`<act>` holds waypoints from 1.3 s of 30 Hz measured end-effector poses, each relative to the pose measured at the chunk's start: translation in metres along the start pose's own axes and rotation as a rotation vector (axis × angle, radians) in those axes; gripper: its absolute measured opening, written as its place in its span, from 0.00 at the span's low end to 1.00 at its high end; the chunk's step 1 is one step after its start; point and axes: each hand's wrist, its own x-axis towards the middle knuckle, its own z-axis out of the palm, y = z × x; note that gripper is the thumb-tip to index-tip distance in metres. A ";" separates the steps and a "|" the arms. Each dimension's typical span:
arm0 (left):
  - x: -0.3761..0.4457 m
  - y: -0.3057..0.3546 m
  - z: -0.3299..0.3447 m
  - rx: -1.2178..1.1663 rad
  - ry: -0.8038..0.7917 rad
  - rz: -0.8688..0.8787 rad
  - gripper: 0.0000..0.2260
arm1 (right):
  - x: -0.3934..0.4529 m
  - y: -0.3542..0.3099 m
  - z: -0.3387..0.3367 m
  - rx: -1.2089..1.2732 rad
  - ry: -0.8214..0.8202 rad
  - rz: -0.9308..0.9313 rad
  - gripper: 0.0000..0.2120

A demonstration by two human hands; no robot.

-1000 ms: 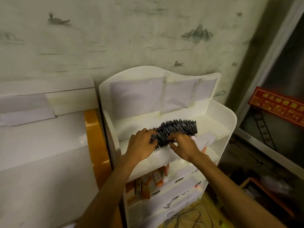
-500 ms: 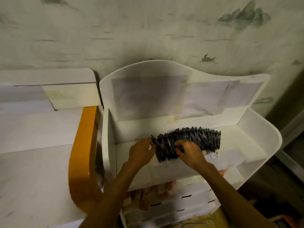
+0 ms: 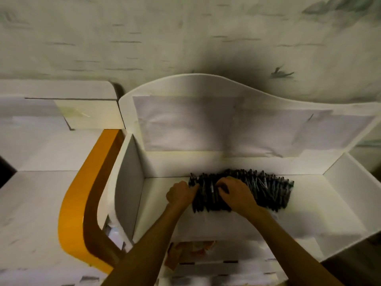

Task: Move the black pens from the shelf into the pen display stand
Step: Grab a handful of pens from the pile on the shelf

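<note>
A thick row of black pens (image 3: 266, 190) lies side by side across the top tray of a white display stand (image 3: 334, 203), against its back wall. My left hand (image 3: 179, 195) is curled at the row's left end, fingers against the outermost pens. My right hand (image 3: 235, 195) rests on top of the row a little to the right, fingers bent and pinching at pens near the left part. The pens under both hands are hidden.
An orange curved panel (image 3: 82, 203) stands left of the stand, beside a white counter (image 3: 31, 203). Lower tiers (image 3: 216, 263) below the tray hold orange packets. White paper sheets (image 3: 185, 122) cover the stand's back panel. The patterned wall rises close behind.
The view has moved closer and tilted down over the top tray. Both hands stay at the left end of the pen row, the right hand shifting slightly on top of it.
</note>
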 end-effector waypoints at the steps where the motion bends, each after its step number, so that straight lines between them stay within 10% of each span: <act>1: 0.002 0.003 0.002 0.025 0.000 -0.012 0.31 | 0.000 0.003 0.000 0.003 -0.005 -0.001 0.09; 17: 0.011 -0.002 0.003 -0.239 0.081 -0.093 0.20 | 0.013 0.029 0.001 0.044 -0.016 -0.046 0.09; 31: 0.008 -0.016 0.016 0.007 -0.062 0.078 0.45 | 0.016 0.037 0.001 0.043 0.009 -0.061 0.10; 39: 0.007 -0.017 0.017 -0.001 -0.068 0.153 0.18 | 0.014 0.037 0.003 0.034 -0.010 -0.053 0.10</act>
